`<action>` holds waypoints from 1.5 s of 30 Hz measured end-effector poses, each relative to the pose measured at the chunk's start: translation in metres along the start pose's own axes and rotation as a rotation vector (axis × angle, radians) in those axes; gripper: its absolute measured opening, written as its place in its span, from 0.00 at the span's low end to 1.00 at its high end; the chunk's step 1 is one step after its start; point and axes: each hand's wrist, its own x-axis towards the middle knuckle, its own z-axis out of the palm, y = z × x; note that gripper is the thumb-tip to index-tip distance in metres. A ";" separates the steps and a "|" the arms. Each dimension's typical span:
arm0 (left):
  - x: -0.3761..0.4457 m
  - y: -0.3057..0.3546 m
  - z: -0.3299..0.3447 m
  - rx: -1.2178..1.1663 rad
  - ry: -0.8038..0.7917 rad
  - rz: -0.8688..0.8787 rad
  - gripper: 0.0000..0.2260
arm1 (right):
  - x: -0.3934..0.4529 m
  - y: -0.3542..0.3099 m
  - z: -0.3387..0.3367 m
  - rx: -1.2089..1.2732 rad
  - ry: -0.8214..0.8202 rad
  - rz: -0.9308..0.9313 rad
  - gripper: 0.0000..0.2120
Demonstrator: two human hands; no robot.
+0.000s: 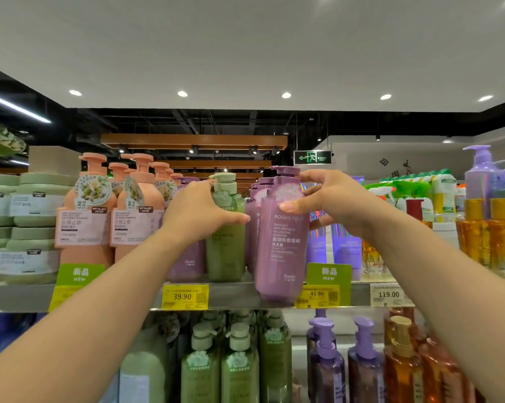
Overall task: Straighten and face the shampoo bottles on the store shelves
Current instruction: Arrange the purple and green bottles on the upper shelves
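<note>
Both arms reached up to the top shelf [234, 296], where the shampoo stood in rows. The left hand [199, 212] was wrapped around the upper part of a green pump bottle [226, 245], fingers curled behind it and the thumb laid across its front just below the pump; that bottle stood upright on the shelf, touching a purple bottle [187, 257] on its left that was mostly hidden by the wrist. The right hand [329, 202] gripped a large purple bottle [280, 242] by its shoulder — thumb pressed on the front near the round label, fingers bent around the far side and over the neck. This bottle faced forward with its white lettering readable, leaned slightly, and its base hung down in front of the shelf edge, overlapping the metal strip rather than sitting behind it. More purple bottles [254, 222] stood just behind it, between it and the green one. To the left were two rows of peach pump bottles [85, 216] with pale labels, and beyond them stacked green jars [30, 199]. Yellow price tags [184, 296] and a green sign [328, 274] hung on the shelf edge. To the right stood amber bottles [489, 239]. On the shelf below, green pump bottles [239, 365] and dark purple ones [327, 362] stood side by side — their fronts partly shadowed.
</note>
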 end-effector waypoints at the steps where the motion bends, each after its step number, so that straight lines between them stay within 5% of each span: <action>1: -0.001 -0.001 0.001 -0.014 0.002 0.001 0.31 | 0.002 0.000 0.001 -0.001 -0.011 -0.001 0.33; 4: -0.004 -0.005 0.002 -0.041 -0.005 -0.001 0.43 | 0.006 -0.001 0.004 -0.004 -0.021 -0.012 0.36; 13: -0.026 -0.002 -0.010 -0.281 0.155 0.045 0.41 | 0.017 -0.010 0.009 -0.012 -0.045 -0.028 0.35; 19: -0.022 -0.006 -0.048 -0.436 0.236 0.019 0.43 | 0.027 -0.029 0.018 -0.085 -0.120 -0.086 0.17; 30: -0.045 -0.034 -0.064 -0.439 0.155 -0.071 0.47 | 0.065 -0.032 0.063 -0.046 -0.055 -0.095 0.25; 40: -0.057 -0.044 -0.055 -0.405 0.062 -0.072 0.48 | 0.075 -0.013 0.094 -0.418 -0.106 -0.140 0.35; 45: -0.063 -0.038 -0.047 -0.460 0.027 -0.055 0.40 | 0.077 -0.018 0.091 -0.586 -0.139 -0.117 0.33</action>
